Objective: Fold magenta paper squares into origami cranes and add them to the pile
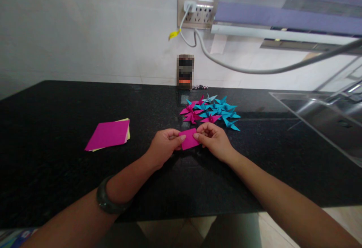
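Note:
Between my two hands is a small folded piece of magenta origami paper (189, 140), raised a little over the black countertop. My left hand (166, 144) pinches its left edge, thumb on top. On the other side my right hand (214, 139) grips the upper right edge, also with the thumb on the face of the paper. Just beyond my hands lies a cluster of several folded paper cranes (217, 108), magenta, blue and one pale blue. A stack of square paper (109, 135), magenta on top with yellow showing beneath, lies to the left.
The black countertop (56, 120) runs back to a white tiled wall. A metal sink (333, 120) is at the right. Against the wall stands a pixelated upright object (185, 71). A grey cable (240, 69) hangs below the wall socket (195, 13).

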Motion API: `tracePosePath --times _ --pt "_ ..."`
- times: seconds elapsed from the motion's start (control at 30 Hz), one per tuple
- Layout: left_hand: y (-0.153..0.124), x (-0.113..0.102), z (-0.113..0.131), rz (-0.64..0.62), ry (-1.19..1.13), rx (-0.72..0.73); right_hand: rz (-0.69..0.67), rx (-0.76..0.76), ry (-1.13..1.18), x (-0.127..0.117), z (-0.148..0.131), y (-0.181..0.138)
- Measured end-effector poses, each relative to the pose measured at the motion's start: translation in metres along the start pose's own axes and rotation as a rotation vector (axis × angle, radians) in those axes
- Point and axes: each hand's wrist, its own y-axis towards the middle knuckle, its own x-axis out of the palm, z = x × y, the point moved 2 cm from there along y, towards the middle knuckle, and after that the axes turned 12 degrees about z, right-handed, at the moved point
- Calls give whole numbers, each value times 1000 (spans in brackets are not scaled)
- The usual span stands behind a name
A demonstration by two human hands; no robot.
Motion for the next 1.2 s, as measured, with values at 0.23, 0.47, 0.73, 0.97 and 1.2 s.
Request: tracePosePath --times 0.23,0.47,0.73,0.97,1.2 --pt "1 0 -1 -20 24 2 -15 -42 3 -1 1 0" --pt "0 0 0 -63 -18 1 -14 -98 2 -1 0 -1" --pt "-2 0 -2 -177 -60 -20 -59 -383 -116 -5 -8 -5" --pt "-2 1 -1 -196 -105 -38 -183 -625 -252 -9 -10 -7" --pt "0 0 -4 -224 -158 -72 -301 -778 -334 -11 -14 -9"
